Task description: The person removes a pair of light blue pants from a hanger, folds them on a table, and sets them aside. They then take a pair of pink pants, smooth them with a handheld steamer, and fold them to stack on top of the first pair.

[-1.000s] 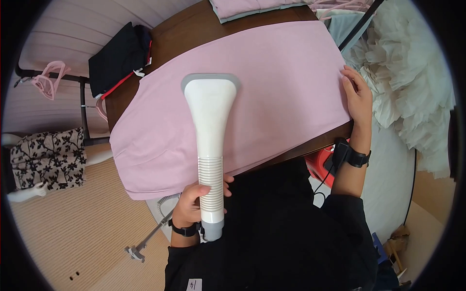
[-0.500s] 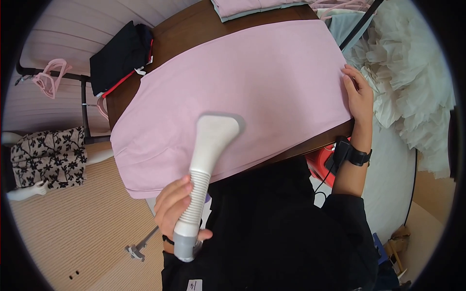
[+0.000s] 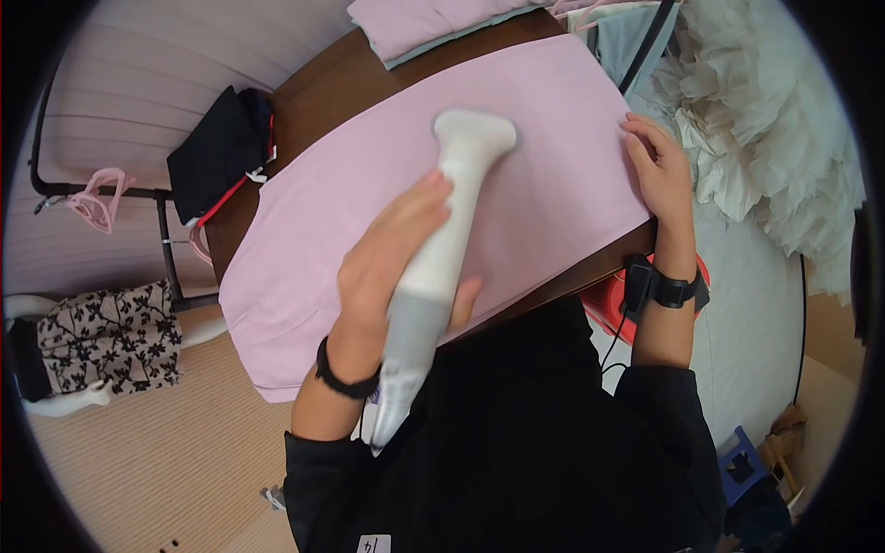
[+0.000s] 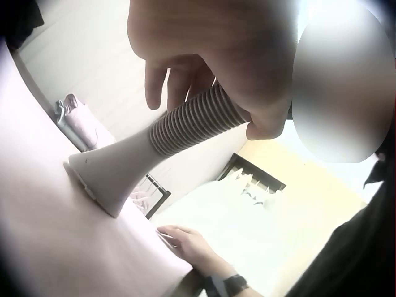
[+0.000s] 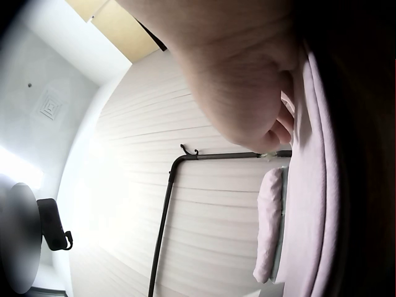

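Observation:
A pink garment point(image 3: 553, 101) lies spread over the dark table, a few creases toward its left end. My left hand point(image 3: 392, 249) grips a white garment steamer point(image 3: 475, 138) by its handle, and its wide head is over the right half of the cloth, blurred in the head view. In the left wrist view the steamer's head point(image 4: 114, 173) is right at the pink surface, while the fingers wrap the ribbed handle point(image 4: 195, 124). My right hand point(image 3: 664, 175) rests on the garment's right edge with its fingers lightly bent.
Folded dark clothes point(image 3: 217, 161) lie at the table's left end, and a folded pink stack point(image 3: 433, 28) at the far side. White tulle point(image 3: 756, 120) hangs on the right. A mannequin in a floral skirt point(image 3: 115, 341) and a rack with pink hangers point(image 3: 106, 198) stand left.
The left hand first drew the steamer back toward the body, then pushed it away and rightward across the garment. The right hand has stayed at the edge while the head view turned slightly.

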Demonstrator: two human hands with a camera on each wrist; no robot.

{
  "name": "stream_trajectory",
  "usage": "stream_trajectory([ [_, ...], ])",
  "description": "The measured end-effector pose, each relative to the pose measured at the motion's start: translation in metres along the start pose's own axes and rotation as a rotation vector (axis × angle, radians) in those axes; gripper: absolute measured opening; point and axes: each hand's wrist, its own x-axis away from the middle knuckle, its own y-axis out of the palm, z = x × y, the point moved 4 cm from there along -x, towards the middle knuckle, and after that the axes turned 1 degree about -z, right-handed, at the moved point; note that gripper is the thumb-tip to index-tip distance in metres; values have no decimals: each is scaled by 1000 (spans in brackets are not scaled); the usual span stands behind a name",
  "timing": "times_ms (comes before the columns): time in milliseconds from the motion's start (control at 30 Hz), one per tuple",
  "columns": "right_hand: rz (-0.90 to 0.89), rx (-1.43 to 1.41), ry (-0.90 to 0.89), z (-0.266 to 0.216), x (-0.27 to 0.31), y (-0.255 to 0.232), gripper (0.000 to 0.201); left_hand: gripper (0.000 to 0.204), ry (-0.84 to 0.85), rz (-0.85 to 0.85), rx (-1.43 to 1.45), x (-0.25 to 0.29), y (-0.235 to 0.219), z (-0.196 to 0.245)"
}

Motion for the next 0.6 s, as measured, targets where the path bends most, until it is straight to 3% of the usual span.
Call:
stream_trajectory([
  [133,21,1,-25,-1,1,0,21,51,57,106,-33,-34,37,-28],
  [267,63,-29,-16,-3,3,-2,21,50,31,115,28,-50,55,-26],
  [333,83,-43,11,0,4,-4,20,53,92,85,61,-50,54,-12],
  [400,224,-175,102,10,9,-10,20,50,151,35,52,-48,45,6],
  [533,363,-258,119,17,20,-23,21,47,234,-73,144,-42,44,39],
  [600,383,-175,271,13,31,-29,27,46,239,-167,261,-42,55,48],
])
